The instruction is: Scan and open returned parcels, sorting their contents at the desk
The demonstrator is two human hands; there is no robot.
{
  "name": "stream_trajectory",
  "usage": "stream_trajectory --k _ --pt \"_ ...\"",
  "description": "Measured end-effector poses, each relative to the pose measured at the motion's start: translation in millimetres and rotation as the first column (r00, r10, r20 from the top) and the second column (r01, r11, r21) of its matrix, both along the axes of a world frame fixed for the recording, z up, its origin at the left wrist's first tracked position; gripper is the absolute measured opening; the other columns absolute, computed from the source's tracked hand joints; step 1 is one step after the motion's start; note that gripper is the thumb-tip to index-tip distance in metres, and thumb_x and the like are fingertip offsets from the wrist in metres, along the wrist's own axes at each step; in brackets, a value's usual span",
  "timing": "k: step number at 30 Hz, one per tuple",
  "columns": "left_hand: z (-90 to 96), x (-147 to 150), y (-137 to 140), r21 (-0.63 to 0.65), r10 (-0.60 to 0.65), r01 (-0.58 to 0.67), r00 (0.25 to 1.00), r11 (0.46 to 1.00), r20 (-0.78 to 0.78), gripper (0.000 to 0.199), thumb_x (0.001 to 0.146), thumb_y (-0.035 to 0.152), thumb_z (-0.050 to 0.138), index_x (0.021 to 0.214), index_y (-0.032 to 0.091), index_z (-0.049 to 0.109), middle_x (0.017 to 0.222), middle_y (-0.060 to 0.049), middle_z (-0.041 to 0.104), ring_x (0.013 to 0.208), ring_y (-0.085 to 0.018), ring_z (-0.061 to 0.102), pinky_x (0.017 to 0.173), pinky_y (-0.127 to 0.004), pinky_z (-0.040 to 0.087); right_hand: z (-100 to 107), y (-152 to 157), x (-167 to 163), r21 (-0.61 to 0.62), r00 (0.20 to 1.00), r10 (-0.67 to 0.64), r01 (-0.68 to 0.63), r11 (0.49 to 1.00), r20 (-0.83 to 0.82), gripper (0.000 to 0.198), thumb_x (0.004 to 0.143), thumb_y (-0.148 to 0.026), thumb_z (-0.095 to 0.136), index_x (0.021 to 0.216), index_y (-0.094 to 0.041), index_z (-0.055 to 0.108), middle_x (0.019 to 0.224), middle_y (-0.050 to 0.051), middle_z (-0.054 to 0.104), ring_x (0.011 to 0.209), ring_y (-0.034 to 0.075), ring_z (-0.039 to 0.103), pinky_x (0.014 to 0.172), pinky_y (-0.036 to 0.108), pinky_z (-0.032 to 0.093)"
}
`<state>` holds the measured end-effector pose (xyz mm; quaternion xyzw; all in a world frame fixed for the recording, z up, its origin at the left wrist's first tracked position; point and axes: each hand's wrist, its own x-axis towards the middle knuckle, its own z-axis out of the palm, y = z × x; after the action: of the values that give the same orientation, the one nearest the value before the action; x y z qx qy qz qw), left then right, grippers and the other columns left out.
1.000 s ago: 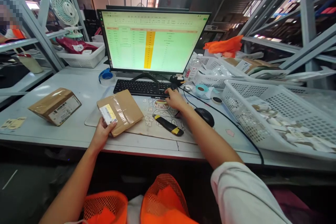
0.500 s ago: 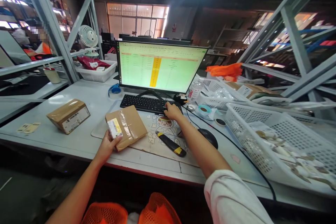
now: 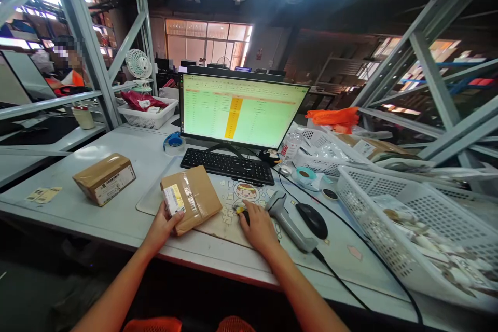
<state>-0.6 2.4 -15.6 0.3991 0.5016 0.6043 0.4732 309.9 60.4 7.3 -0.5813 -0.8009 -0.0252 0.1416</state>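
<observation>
My left hand (image 3: pixel 167 223) grips the lower left corner of a flat cardboard box (image 3: pixel 206 192), thumb on top by its white and yellow label. The box is tilted, sealed with clear tape. My right hand (image 3: pixel 257 225) lies over a black and yellow utility knife (image 3: pixel 240 211), fingers closed round it; most of the knife is hidden beneath the hand. Just right of that hand rests a grey barcode scanner (image 3: pixel 290 223) with a cable. Behind them stand a black keyboard (image 3: pixel 229 164) and a monitor (image 3: pixel 241 111) showing a spreadsheet.
A second taped cardboard box (image 3: pixel 105 179) sits on the left of the table. A black mouse (image 3: pixel 312 220) lies right of the scanner. White plastic baskets (image 3: pixel 373 223) line the right side. Blue tape (image 3: pixel 174 142) is left of the keyboard. Another person (image 3: pixel 70 67) is at far left.
My right hand has come back from the keyboard's right end onto the utility knife. The scanner, earlier mostly behind my forearm, now shows. My left hand still holds the box.
</observation>
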Motion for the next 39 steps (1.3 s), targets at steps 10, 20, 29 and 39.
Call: stream_trajectory --k 10,20,29,39 --pt "3.9 5 -1 -0.016 0.012 -0.013 0.998 1.000 -0.055 0.080 0.068 0.060 0.089 0.127 0.017 0.057 0.134 -0.019 0.070 0.126 -0.038 0.067 0.114 -0.052 0.051 -17 -4 -8 0.054 0.991 -0.044 0.038 0.998 0.123 0.042 0.106 -0.030 0.045 0.142 -0.017 0.061 0.131 0.019 0.069 0.121 0.037 0.063 0.099 0.050 0.051" --pt "9.7 -4 0 0.085 0.078 -0.077 0.997 0.993 -0.012 0.077 0.070 0.053 0.088 0.129 0.018 0.054 0.132 -0.018 0.071 0.119 -0.036 0.071 0.103 -0.049 0.060 -11 -7 -5 0.003 0.995 -0.046 0.046 0.999 0.087 0.035 0.105 -0.028 0.051 0.132 -0.012 0.066 0.130 0.017 0.070 0.121 0.033 0.063 0.103 0.045 0.049" --pt "48.3 -23 -37 0.331 0.302 0.372 0.136 0.867 -0.944 0.065 0.089 0.001 0.052 0.149 0.025 0.058 0.155 -0.009 0.059 0.144 -0.029 0.056 0.125 -0.051 0.043 -5 -2 -1 -0.076 0.997 -0.059 0.062 0.995 0.040 0.037 0.104 -0.030 0.054 0.131 -0.008 0.067 0.130 0.019 0.070 0.123 0.033 0.062 0.104 0.042 0.047" --pt "52.9 -43 19 0.153 -0.026 0.329 0.480 0.932 -0.877 0.053 0.096 0.051 0.062 0.138 0.018 0.067 0.145 -0.012 0.066 0.138 -0.029 0.059 0.122 -0.046 0.044 18 18 -26 -0.203 0.991 0.102 -0.118 0.972 -0.085 0.036 0.102 -0.034 0.055 0.129 -0.014 0.068 0.123 0.017 0.074 0.108 0.030 0.069 0.089 0.035 0.049"
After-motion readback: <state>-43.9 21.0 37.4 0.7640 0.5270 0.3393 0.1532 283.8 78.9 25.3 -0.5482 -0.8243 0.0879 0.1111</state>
